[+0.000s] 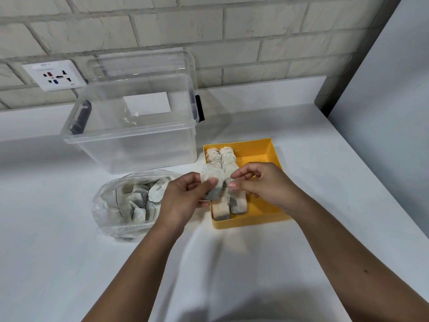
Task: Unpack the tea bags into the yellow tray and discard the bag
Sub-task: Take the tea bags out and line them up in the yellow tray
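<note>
Both bare forearms stretched across a white counter (69,263) toward the yellow tray (247,223). Grips one tea bag (212,178) in the left hand (183,196), thumb across its front and fingers curled behind, above the tray's near left corner. Holds the right hand (263,184) over the tray's near half, fingers curled, thumb and forefinger tips just beside the tea bag's right edge; cannot tell whether pinching anything.

Inside the tray, along its left wall, two rows of tea bags (224,158) packed on edge, running from the near wall toward the far wall. Bare yellow floor on the tray's right side.

Just left of the tray, lying on the counter, a crumpled clear plastic bag (116,205) with more tea bags visible through it.

Beyond the tray's far left corner, a clear storage box (132,140) standing open, dark latches at its ends.

Farther behind the tray, a clear lid (144,63) propped upright against a pale brick wall (243,31). Well off to the tray's far left, on that wall, a white socket plate (54,75).
</note>
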`<state>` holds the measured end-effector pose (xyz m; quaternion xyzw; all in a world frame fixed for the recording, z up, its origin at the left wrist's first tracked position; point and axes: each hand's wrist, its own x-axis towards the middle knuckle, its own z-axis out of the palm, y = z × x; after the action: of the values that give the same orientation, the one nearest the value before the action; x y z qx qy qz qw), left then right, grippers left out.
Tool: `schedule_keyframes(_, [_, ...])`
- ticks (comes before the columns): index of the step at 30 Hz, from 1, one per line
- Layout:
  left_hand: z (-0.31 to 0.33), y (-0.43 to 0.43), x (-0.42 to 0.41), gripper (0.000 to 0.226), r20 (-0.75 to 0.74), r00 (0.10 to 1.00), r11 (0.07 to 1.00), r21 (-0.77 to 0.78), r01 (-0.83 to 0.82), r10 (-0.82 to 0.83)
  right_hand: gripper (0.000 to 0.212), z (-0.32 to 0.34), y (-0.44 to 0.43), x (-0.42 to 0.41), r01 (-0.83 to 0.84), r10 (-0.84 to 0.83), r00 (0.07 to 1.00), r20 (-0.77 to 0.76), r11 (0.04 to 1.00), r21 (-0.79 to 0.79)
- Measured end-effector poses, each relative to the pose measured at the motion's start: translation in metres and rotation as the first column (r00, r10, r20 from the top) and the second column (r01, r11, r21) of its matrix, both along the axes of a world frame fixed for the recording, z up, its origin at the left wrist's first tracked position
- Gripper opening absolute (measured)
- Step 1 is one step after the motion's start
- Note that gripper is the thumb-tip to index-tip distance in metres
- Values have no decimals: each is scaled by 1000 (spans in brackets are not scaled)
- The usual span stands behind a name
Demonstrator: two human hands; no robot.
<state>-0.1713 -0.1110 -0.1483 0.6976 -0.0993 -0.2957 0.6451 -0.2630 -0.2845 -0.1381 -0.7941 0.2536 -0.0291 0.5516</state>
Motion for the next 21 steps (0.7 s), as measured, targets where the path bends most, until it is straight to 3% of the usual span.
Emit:
schedule_keyframes(2, [0,-2,0,14,-14,1000,1000,-3,-1,1,24,7,7,0,-43,41,998,47,998,55])
schedule_keyframes(5, [0,-3,-2,24,-45,999,1000,-12,22,-23,17,7,11,3,-3,10,994,109,998,-58])
schedule_keyframes(12, [11,-1,0,9,-90,996,997,-74,4,-11,15,15,-5,1,70,-63,978,200,997,-30])
schedule_keyframes(14, [12,2,3,10,-57,998,998,-53,-20,17,15,18,-17,-5,46,-40,987,155,998,-37])
schedule_keyframes(18, [7,6,5,12,-32,999,999,-14,-36,35,13,8,-29,-15,-125,119,990,-75,989,-83])
schedule_keyframes(21, [3,5,3,13,-54,998,1000,-15,-23,22,13,-12,-22,-12,-141,134,977,-165,990,-29])
